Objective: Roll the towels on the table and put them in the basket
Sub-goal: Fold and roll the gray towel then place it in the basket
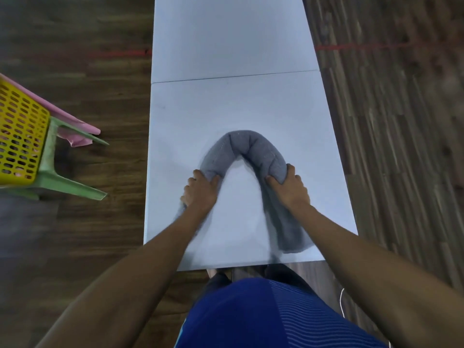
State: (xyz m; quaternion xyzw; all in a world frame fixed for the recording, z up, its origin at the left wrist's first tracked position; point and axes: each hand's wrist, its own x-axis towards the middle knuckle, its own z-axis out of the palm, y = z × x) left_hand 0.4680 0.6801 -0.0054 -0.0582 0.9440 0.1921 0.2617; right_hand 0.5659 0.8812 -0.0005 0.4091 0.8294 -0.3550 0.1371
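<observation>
Dark wood-plank floor (75, 234) fills the view on both sides. A long pale table (233, 41) runs through the middle from six o'clock up to twelve, with a seam across it above centre. At six o'clock the person's blue shirt (251, 317) shows, and both bare forearms reach up from it onto the near part of the tabletop. At nine o'clock, well apart from the table, a yellow perforated basket (20, 136) sits on a green plastic chair (50, 177), cut off by the frame edge. A pink sheet (75, 136) pokes out behind it toward the table. The grey towel (251, 144) lies on the table just below centre. It is rolled into a thick sausage and bent into an arch whose top points to twelve o'clock. Its right leg trails flat toward five o'clock, close to the near edge. The left hand (200, 190) clasps the arch's left leg at seven o'clock, fingers curled over the roll. The right hand (291, 187) grasps the right leg at four o'clock, thumb and fingers wrapped around it. A thin red line (351, 47) crosses the floor at two o'clock.
</observation>
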